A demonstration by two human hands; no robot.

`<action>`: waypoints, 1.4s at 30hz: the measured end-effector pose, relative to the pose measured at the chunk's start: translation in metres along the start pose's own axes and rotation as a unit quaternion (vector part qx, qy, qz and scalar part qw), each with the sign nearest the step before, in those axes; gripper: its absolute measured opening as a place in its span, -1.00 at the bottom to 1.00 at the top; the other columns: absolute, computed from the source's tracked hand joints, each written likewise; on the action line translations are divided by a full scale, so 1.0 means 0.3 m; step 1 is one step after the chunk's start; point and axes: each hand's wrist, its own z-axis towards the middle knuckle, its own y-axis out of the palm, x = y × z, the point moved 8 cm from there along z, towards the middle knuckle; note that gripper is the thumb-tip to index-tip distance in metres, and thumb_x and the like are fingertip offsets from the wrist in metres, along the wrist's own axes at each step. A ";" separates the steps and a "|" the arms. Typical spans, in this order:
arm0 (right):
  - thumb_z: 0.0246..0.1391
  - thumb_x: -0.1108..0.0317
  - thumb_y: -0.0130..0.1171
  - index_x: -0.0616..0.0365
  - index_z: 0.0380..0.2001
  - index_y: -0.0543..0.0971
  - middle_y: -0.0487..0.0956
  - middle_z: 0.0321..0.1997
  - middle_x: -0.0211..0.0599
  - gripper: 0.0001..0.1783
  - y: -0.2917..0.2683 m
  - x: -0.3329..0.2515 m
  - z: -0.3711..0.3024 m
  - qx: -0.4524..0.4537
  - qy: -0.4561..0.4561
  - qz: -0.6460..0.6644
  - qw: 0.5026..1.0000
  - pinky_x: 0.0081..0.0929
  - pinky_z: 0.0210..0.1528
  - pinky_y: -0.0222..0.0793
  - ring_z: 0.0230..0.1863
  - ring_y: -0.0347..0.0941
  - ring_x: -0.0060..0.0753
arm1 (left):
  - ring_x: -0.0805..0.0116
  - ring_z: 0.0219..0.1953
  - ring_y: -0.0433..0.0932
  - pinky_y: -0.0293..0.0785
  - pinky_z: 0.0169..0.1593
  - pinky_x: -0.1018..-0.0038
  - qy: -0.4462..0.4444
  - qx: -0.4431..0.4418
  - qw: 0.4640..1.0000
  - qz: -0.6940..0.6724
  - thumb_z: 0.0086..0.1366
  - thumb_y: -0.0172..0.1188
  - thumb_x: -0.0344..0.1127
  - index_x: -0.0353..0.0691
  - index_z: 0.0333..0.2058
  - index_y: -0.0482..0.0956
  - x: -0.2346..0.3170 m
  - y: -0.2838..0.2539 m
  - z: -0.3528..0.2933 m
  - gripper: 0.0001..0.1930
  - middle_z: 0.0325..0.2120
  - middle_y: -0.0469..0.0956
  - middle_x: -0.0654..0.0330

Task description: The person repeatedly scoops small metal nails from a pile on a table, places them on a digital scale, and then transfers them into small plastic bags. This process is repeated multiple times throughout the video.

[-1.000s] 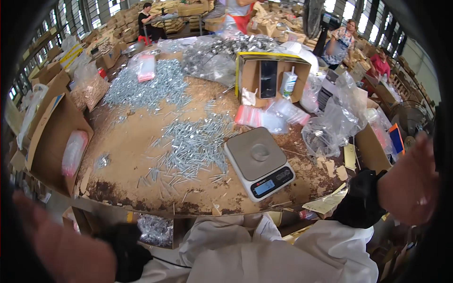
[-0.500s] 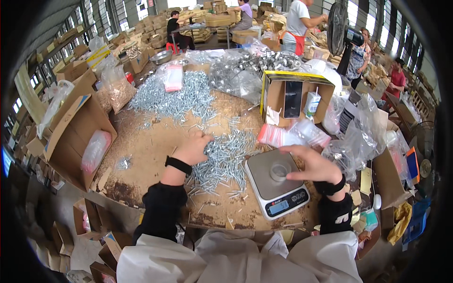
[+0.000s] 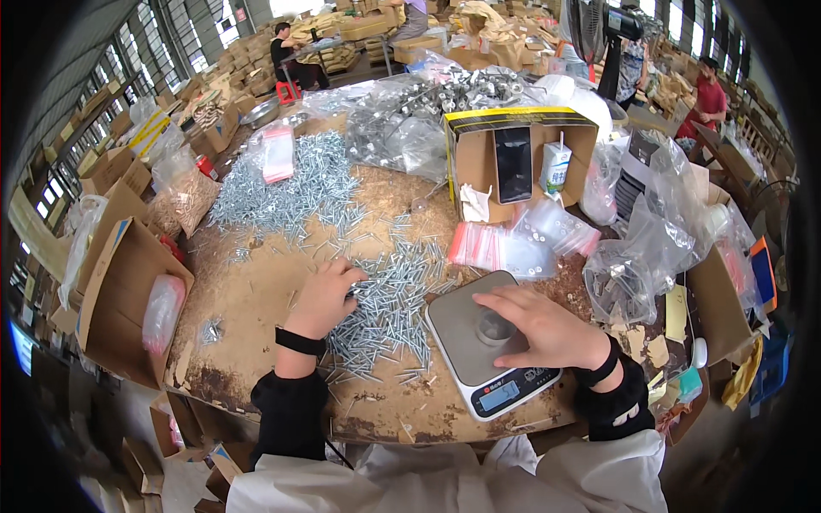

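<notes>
My left hand (image 3: 325, 297) rests at the left edge of a loose pile of silver screws (image 3: 385, 299), its fingers curled in against them. Whatever lies under those fingertips is hidden. A small clear cup (image 3: 496, 327) stands on the grey pan of a white digital scale (image 3: 457, 342). Around the cup, my right hand (image 3: 552, 329) is spread, thumb on the near side and fingers on the far side; no firm grip shows. The scale's display (image 3: 499, 395) is lit.
A larger screw heap (image 3: 286, 192) carries a stack of plastic bags (image 3: 278, 154). Red-edged zip bags (image 3: 500, 250) lie beyond the scale. An open box (image 3: 462, 158) holds a phone (image 3: 514, 162) and a drink carton (image 3: 555, 167). Cardboard boxes (image 3: 128, 299) flank the table; co-workers sit farther back.
The view has shifted, and table things sit slightly left in it. My right hand has come down lower, fingers around the cup. My left hand stays at the pile's edge.
</notes>
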 end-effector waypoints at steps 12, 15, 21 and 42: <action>-0.17 0.33 0.45 0.21 0.19 0.40 0.49 0.08 -0.06 -0.21 0.022 0.024 -0.012 0.014 0.001 0.001 1.000 -0.19 0.20 0.31 0.13 0.40 0.04 | 0.17 -0.25 0.56 0.45 -0.17 0.39 -0.085 0.010 0.990 -0.111 0.14 0.33 -0.49 -0.25 -0.19 0.59 -0.084 -0.007 -0.006 -0.77 -0.29 0.57 0.13; -0.17 0.33 0.45 0.22 0.19 0.40 0.50 0.07 -0.05 -0.21 0.020 0.031 -0.018 0.022 -0.001 -0.004 1.000 -0.19 0.21 0.30 0.13 0.40 0.04 | 0.18 -0.32 0.55 0.43 -0.23 0.37 -0.067 0.082 0.982 -0.153 0.15 0.34 -0.45 -0.27 -0.23 0.60 -0.088 -0.071 -0.007 -0.80 -0.36 0.57 0.09; -0.16 0.32 0.44 0.20 0.25 0.34 0.56 -0.03 -0.09 -0.15 0.028 0.049 -0.017 0.016 0.021 -0.005 1.000 -0.18 0.14 0.32 0.07 0.43 0.02 | 0.23 -0.27 0.54 0.43 -0.16 0.43 -0.013 0.164 0.964 -0.209 0.12 0.36 -0.50 -0.30 -0.27 0.62 0.070 -0.148 0.034 -0.82 -0.31 0.59 0.14; -0.25 0.26 0.54 0.23 0.46 -0.13 0.56 -0.11 0.08 0.33 0.006 0.031 -0.012 0.034 0.042 0.048 0.997 -0.08 0.00 0.38 -0.04 0.50 0.17 | 0.08 -0.09 0.54 0.42 0.05 0.28 0.169 0.025 0.953 -0.250 0.08 0.42 -0.32 -0.26 -0.12 0.62 0.602 0.010 0.110 -0.64 -0.19 0.59 0.09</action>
